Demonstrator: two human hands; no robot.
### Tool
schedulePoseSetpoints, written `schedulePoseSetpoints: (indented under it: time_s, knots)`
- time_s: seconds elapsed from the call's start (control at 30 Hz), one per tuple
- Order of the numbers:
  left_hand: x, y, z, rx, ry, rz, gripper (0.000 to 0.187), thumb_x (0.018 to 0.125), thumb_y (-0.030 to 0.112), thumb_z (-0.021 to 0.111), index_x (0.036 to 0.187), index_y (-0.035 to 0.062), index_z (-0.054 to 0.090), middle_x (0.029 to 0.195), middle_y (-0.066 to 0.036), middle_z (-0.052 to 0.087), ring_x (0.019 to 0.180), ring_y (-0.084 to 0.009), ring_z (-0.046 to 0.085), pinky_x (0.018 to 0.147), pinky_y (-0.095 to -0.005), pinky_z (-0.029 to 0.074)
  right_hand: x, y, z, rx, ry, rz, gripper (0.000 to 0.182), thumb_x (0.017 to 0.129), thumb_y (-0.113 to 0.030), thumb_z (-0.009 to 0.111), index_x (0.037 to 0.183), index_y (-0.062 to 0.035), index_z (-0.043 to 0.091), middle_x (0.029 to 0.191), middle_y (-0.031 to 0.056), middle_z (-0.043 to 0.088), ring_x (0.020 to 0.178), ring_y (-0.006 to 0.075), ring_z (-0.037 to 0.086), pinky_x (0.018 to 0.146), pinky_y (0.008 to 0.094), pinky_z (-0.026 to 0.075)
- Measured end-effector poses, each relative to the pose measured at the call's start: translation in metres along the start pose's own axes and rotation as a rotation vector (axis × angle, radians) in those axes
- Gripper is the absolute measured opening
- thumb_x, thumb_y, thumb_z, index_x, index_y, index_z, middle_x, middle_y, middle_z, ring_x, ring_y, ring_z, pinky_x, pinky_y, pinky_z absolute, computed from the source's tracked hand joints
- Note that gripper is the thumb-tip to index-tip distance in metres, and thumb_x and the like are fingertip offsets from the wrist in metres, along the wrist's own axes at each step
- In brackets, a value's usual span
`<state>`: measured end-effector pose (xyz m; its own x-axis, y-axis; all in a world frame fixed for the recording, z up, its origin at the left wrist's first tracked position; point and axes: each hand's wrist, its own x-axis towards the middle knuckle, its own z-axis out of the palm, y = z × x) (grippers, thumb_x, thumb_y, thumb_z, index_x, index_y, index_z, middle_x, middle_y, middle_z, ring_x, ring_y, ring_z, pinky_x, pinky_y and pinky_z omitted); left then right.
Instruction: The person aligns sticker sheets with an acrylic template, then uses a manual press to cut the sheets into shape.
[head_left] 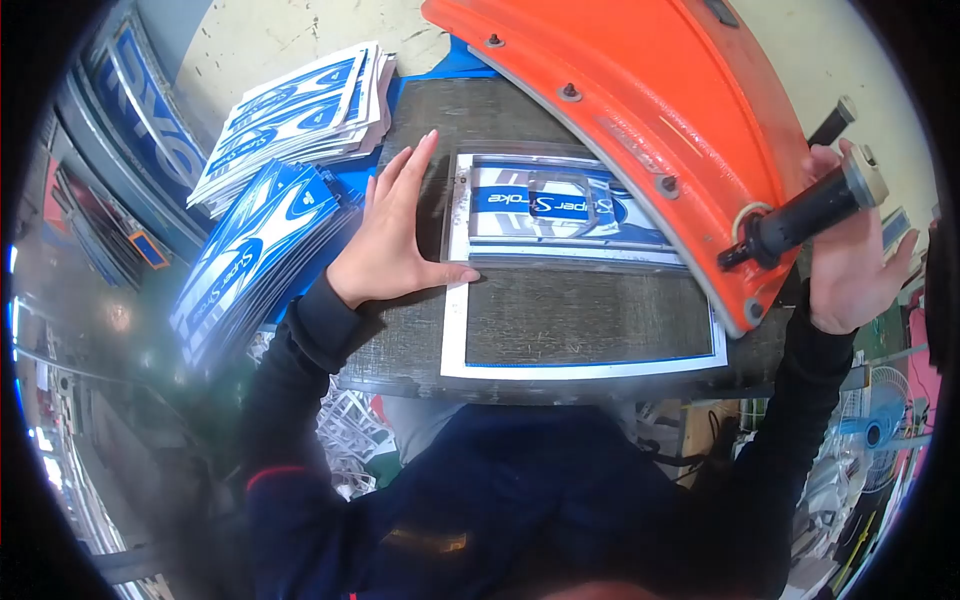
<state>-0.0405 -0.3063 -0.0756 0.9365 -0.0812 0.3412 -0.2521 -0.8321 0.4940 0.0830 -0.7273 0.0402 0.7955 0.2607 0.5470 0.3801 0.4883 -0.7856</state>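
My left hand (pixel 395 235) is open, fingers spread upward, with the thumb tip at the left border of a white-edged printed sheet (pixel 455 330). The sheet's lower half is a rectangular cutout showing the dark board beneath. Over its upper half lies a rectangular cutting die (pixel 580 246), the blue "Super Stroke" print visible inside. My right hand (pixel 850 270) is behind a black handle (pixel 805 222) on the orange press arm (pixel 680 110), palm toward me and thumb stretched away. The handle hides part of its fingers. The arm overlaps the sheet's right side.
A stack of printed sheets (pixel 300 115) lies at upper left, with a second blue-and-white stack (pixel 255 250) nearer me. The dark cutting board (pixel 400 345) is under the sheet. White scraps (pixel 350 440) lie below the board, and a blue fan (pixel 875 432) stands at right.
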Motion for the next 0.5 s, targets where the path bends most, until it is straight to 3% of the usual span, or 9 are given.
schedulePoseSetpoints:
  time_s: [0.03, 0.1, 0.13, 0.17, 0.23, 0.5]
  knots:
    - [0.000, 0.000, 0.000, 0.005, 0.004, -0.003, 0.139, 0.060, 0.049, 0.093, 0.161, 0.0086, 0.007, 0.161, -0.025, 0.022, 0.151, -0.0464, 0.013, 0.117, -0.0677, 0.009, 0.001, 0.001, -0.006, -0.004, 0.007, -0.002, 0.089, 0.096, -0.065, 0.039, 0.142, 0.0111, 0.038, 0.133, 0.0263, 0.053, 0.125, 0.0319, 0.051, 0.112, 0.0378, 0.034]
    - [-0.001, -0.002, 0.001, 0.006, 0.012, 0.018, 0.138, 0.061, 0.048, 0.093, 0.161, 0.0088, 0.007, 0.162, -0.025, 0.022, 0.151, -0.0466, 0.014, 0.118, -0.0670, 0.009, 0.010, 0.004, -0.016, -0.119, -0.039, 0.025, 0.086, 0.097, -0.064, 0.041, 0.141, 0.0102, 0.038, 0.115, 0.0194, 0.055, 0.108, 0.0282, 0.053, 0.102, 0.0375, 0.038]
    - [-0.001, -0.001, 0.001, 0.019, 0.004, 0.008, 0.137, 0.061, 0.049, 0.093, 0.161, 0.0091, 0.008, 0.162, -0.025, 0.022, 0.151, -0.0469, 0.014, 0.118, -0.0667, 0.009, 0.015, 0.008, -0.015, -0.143, 0.030, -0.013, 0.071, 0.101, -0.054, 0.042, 0.132, 0.0092, 0.045, 0.098, 0.0120, 0.052, 0.092, 0.0229, 0.050, 0.089, 0.0352, 0.041]
    - [0.000, 0.001, 0.000, 0.033, -0.004, -0.002, 0.136, 0.061, 0.049, 0.093, 0.161, 0.0094, 0.008, 0.162, -0.025, 0.023, 0.150, -0.0471, 0.015, 0.118, -0.0664, 0.009, 0.022, 0.010, -0.023, -0.147, 0.036, -0.013, 0.071, 0.101, -0.054, 0.042, 0.132, 0.0092, 0.045, 0.098, 0.0120, 0.052, 0.092, 0.0229, 0.050, 0.089, 0.0352, 0.041]
    - [0.001, 0.003, -0.001, 0.043, -0.008, 0.024, 0.134, 0.062, 0.048, 0.092, 0.161, 0.0096, 0.009, 0.161, -0.025, 0.024, 0.150, -0.0468, 0.016, 0.118, -0.0660, 0.009, 0.038, 0.016, -0.050, -0.173, 0.193, -0.044, 0.049, 0.103, -0.041, 0.048, 0.115, 0.0054, 0.055, 0.091, 0.0098, 0.055, 0.086, 0.0196, 0.053, 0.082, 0.0313, 0.043]
    - [0.002, 0.002, 0.000, 0.040, -0.002, 0.015, 0.133, 0.060, 0.045, 0.093, 0.160, 0.0075, 0.014, 0.159, -0.024, 0.029, 0.148, -0.0444, 0.023, 0.120, -0.0585, 0.014, 0.100, 0.036, -0.134, -0.182, 0.427, -0.122, 0.032, 0.098, -0.031, 0.065, 0.105, 0.0002, 0.060, 0.083, 0.0045, 0.058, 0.078, 0.0147, 0.055, 0.075, 0.0267, 0.046]
